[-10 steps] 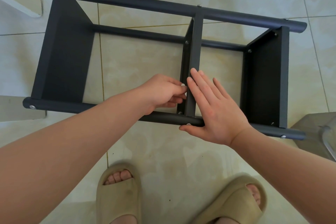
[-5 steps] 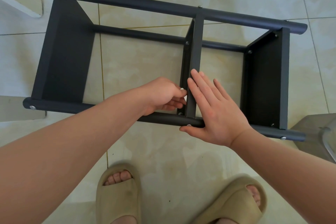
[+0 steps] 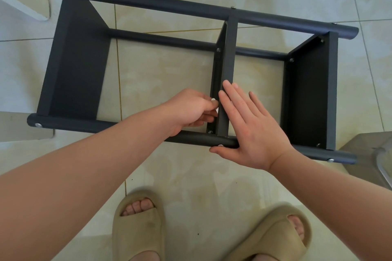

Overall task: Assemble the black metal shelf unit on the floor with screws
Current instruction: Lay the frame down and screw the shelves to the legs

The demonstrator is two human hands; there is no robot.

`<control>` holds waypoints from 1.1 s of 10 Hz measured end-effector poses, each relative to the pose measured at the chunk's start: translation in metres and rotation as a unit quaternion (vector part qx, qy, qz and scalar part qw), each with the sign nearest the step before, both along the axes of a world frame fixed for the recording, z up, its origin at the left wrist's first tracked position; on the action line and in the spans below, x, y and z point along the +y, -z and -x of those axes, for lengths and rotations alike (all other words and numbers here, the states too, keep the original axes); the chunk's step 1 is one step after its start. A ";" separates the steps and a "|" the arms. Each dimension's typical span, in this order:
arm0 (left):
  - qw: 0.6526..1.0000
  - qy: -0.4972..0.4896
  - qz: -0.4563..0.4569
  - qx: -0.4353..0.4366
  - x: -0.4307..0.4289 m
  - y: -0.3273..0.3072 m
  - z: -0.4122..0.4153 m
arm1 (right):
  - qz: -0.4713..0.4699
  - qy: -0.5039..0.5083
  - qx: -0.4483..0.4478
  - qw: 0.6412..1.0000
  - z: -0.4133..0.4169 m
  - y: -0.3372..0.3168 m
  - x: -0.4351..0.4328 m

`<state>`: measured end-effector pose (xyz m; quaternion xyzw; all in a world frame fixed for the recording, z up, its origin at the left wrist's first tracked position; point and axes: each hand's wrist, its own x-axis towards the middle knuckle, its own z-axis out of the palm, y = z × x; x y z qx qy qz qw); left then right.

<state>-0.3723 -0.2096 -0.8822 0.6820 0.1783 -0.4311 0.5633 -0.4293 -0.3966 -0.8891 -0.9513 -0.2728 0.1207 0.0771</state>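
shelf unit (image 3: 169, 4) work sits at fingertip level: the left hand (image 3: 191, 110) has its fingers (image 3: 206, 113) curled tight against the left face of the middle panel (image 3: 228, 65), bunched round a small pale spot. whether that is a screw being pinched or only a nail catching the light, i cannot tell. the right hand (image 3: 252, 133) is released and flat, fingers straight along the panel's upper edge, thumb laid against the near side of the near rail (image 3: 127, 129). that looks meant to brace panel and rail together so nothing shifts while the other hand works. a screw head (image 3: 220, 145) shows in the rail just left of that thumb, and another (image 3: 218, 50) at the panel's far end, so this joint seems partly fastened. outward, the frame lies on its side on the tiled floor (image 3: 169, 74), with the left end panel (image 3: 78, 65) and right end panel (image 3: 307, 95) standing between the rails. it lies just beyond the person's slippers (image 3: 137, 229), close enough to reach from above.
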 end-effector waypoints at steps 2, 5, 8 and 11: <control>1.000 -0.002 -0.018 -0.018 0.004 -0.002 -0.001 | 0.002 -0.001 0.002 1.000 -0.001 0.000 0.000; 1.000 0.024 0.002 -0.002 0.001 -0.001 0.000 | 0.002 -0.001 0.001 1.000 0.000 -0.001 0.000; 0.999 0.045 0.007 0.017 0.002 0.000 -0.001 | 0.003 -0.001 0.002 1.000 0.000 0.000 -0.001; 0.994 0.113 0.002 -0.002 0.012 0.000 -0.005 | 0.006 -0.002 0.002 1.000 0.000 -0.001 0.000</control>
